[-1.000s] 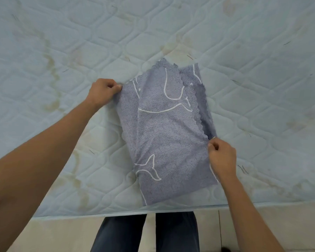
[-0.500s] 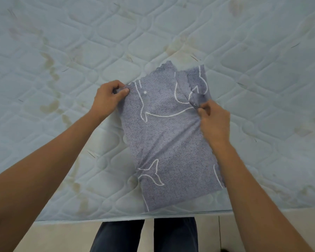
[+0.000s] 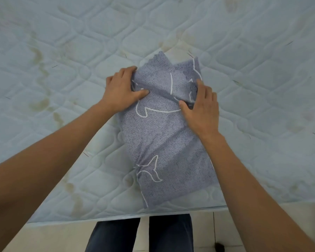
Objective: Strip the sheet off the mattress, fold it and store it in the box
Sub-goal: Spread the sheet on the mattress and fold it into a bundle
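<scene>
Centre of the frame, on the bare quilted mattress, we have the sheet lying as a narrow folded bundle. Its lower end sits close to the mattress's near edge, and its upper end looks ragged where the layers don't line up.

We read this cloth as light, soft and completely limp. It has no stiffness to help us, so loose layers will likely slide apart if we grab only the top one. The best hold looks to be at the two upper corners, pinching through every layer at once.

And that's roughly where we are. Our left hand reaches in from the lower left, fingers curled over the upper left edge, thumb lying across the top, gripping the cloth. Our right hand comes in from the lower right, fingers stretched up along the right edge, thumb digging into a bunched fold, so it has hold of the sheet too. Both wrists stay low, close to the cloth. We see no box in this view.
</scene>
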